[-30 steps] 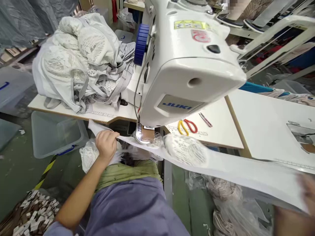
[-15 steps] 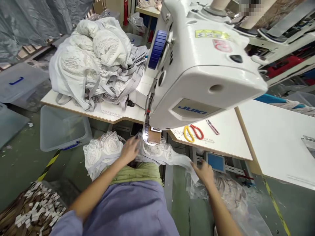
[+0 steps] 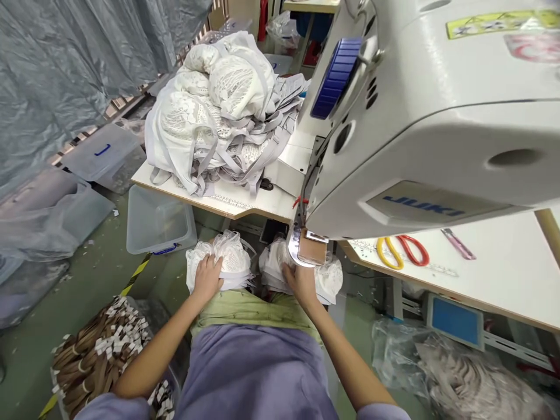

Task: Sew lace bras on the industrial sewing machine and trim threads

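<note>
My left hand [image 3: 207, 279] is over a pile of white lace bras [image 3: 234, 256] on my left thigh, its fingers curled onto the near cup. Under the sewing machine head [image 3: 394, 169], my right hand [image 3: 304, 284] touches a second group of white lace bras [image 3: 330, 279] on my right thigh. Its thumb points left on the pale band; its other fingers are hidden behind the machine's brown-covered front piece [image 3: 312, 247]. A small lamp glows beside that piece.
A large heap of white lace bras [image 3: 227, 87] covers the left table. Yellow-and-red-handled scissors [image 3: 400, 252] and pink-handled snips [image 3: 458, 244] lie on the right table. A clear bin [image 3: 160, 224] and a box of brown straps [image 3: 98, 350] stand at floor level, left.
My right hand has let go of the pale band end at the right and moved left under the machine. My left hand has left the machine for the left pile. The view has shifted.
</note>
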Motion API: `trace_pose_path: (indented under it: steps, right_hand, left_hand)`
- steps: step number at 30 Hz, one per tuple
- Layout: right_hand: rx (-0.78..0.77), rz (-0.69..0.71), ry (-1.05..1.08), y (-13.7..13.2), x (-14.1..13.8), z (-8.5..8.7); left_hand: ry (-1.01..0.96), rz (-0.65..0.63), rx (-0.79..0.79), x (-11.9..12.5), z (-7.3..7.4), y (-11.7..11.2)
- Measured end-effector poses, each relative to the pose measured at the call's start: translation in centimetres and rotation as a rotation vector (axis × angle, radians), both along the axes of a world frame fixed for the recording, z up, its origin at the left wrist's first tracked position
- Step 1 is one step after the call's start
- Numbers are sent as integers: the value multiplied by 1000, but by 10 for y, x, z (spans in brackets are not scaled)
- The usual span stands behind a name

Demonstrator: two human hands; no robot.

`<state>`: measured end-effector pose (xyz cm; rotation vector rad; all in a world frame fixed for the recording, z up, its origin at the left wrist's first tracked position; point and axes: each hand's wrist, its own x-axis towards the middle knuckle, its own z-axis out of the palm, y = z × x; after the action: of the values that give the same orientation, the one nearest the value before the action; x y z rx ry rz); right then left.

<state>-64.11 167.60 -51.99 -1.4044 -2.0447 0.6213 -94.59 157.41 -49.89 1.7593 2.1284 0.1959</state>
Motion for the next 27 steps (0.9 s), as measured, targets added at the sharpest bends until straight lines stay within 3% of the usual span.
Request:
trace_pose_path:
  steps: [3,5,7,9,11,14,15,17,19,22,24,27]
  right_hand:
    - [64,-52,23,-11,-20,22]
    - [47,-50,78,-26,-29,39]
    - [-116,48,181,-45,-35,55]
    - [-395,220,300,-63,-41,66]
    - [-704,421,403,-80,-50,70]
    - [-1119,594,624,-98,-77,64]
    - [-1209,594,715,-102,-89,61]
    - [-1280,540,868,-103,-114,55]
    - [-1275,487,958,-99,-135,51]
    - [-1299,406,1037,-87,-144,48]
    - [-1310,333,1064,-78,-131,46]
    - [-1278,176,1087,-68,-89,43]
  left_hand:
    - [-50,1,9,-8,-3,1]
    - [-96,32,40,-14,7,3]
    - [-136,98,99,-24,29,2]
    - [-148,197,186,-35,62,-3]
    - [-238,412,338,-44,101,-11]
    - [-832,949,644,-41,158,-18]
    - [-1089,1056,690,-36,172,-19]
    - [-1510,1082,667,-21,189,-20]
    - [-1709,992,612,-4,193,-19]
    - [-1758,916,604,12,179,-19]
    - [-1784,914,617,13,166,-19]
    - [-1882,871,654,-1,145,-19]
